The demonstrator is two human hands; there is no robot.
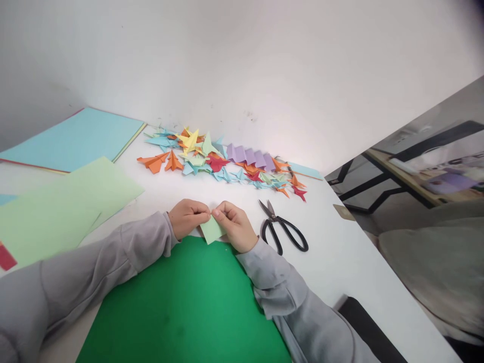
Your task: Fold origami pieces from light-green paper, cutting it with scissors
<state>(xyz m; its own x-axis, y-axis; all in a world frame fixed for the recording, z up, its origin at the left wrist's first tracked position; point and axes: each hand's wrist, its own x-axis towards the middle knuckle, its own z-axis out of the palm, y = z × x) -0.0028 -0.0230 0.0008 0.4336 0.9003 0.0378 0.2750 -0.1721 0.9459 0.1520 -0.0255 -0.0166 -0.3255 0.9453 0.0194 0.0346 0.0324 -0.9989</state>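
Observation:
Between both hands is a small piece of light green paper (212, 231), its pointed lower corner hanging over the far edge of a green sheet (181, 302). My left hand (188, 218) pinches the paper near its top, fingers curled. My right hand (236, 225) grips the other side, with the thumb pressed on it. The fingertips of the two hands nearly meet. Whatever folds lie beneath the fingers are hidden. Just right of my right hand, black-handled scissors (278, 222) rest on the white table with their blades apart.
Folded paper shapes in several colours (196, 156) are piled along the wall, with a purple pleated strip (251, 156) among them. Light green sheets (71, 201) and a stack topped with blue paper (75, 138) lie left. A black flat object (366, 327) sits near the table's right edge.

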